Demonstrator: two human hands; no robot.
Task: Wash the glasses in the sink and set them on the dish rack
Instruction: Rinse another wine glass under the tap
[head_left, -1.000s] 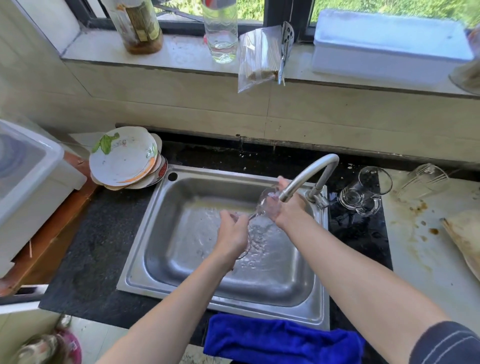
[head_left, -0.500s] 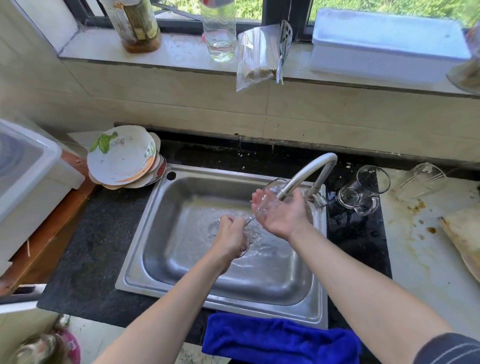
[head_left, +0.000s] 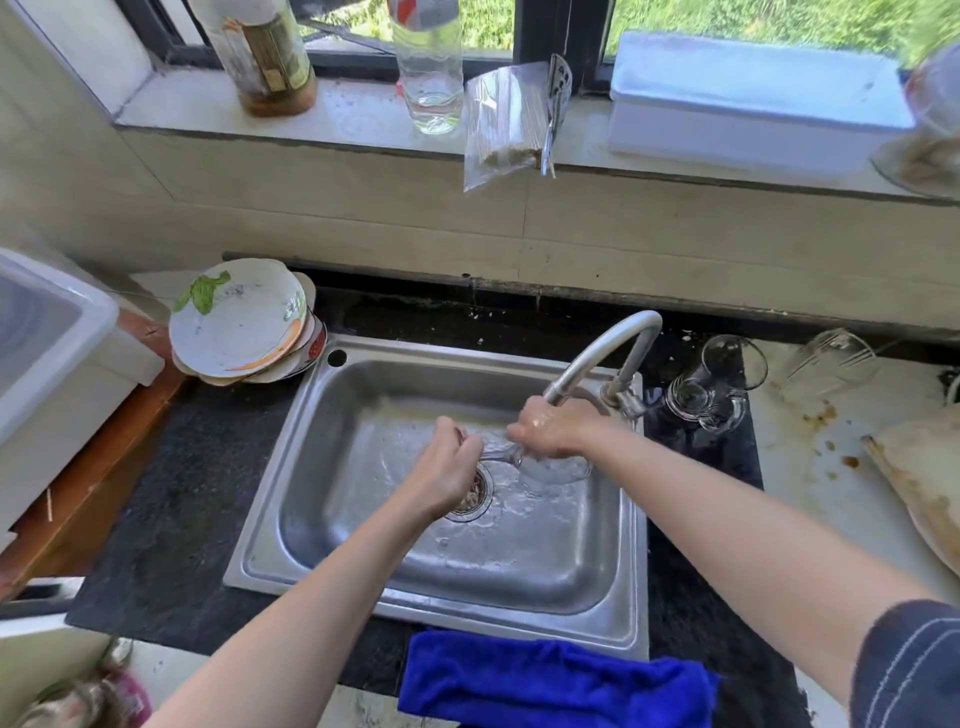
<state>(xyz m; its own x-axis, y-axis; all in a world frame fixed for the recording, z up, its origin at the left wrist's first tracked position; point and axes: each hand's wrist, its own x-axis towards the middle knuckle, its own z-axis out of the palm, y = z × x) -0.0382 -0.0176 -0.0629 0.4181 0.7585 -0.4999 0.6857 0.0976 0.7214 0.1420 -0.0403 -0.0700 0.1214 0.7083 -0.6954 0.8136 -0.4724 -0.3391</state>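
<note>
While water runs from the faucet (head_left: 602, 358) into the steel sink (head_left: 291, 499), I have both hands over the basin on one clear stemmed glass (head_left: 550, 467). My left hand (head_left: 447, 473) is clenched around the stem end of the glass, just above the drain (head_left: 475, 493). My right hand (head_left: 550, 428) sits right under the spout, fingers curled down over the bowl of the glass, gripping it from above. The glass lies tilted, nearly on its side, bowl toward the right, stem toward the left, held above the sink floor with water pooling below it. Right of the sink, on the dark desk (head_left: 171, 519), two more clear glasses (head_left: 711, 384) stand close together just beside the faucet base, one tall, one lower in front of it. Another glass (head_left: 826, 364) lies tipped on its side farther right, on the stained white board (head_left: 810, 467). Left of the sink a stack of plates (head_left: 239, 322) leans at the basin's back corner, top plate with a green leaf print. A blue cloth (head_left: 550, 680) lies over the near edge of the desk, touching the sink rim. On the window sill (head_left: 353, 111) stand a brown-labelled bottle (head_left: 265, 52), a clear bottle (head_left: 428, 67), a plastic bag (head_left: 504, 124) and a white box (head_left: 753, 98). A white bin (head_left: 47, 353) sits at the far left. I cannot tell which item is the dish rack.
</note>
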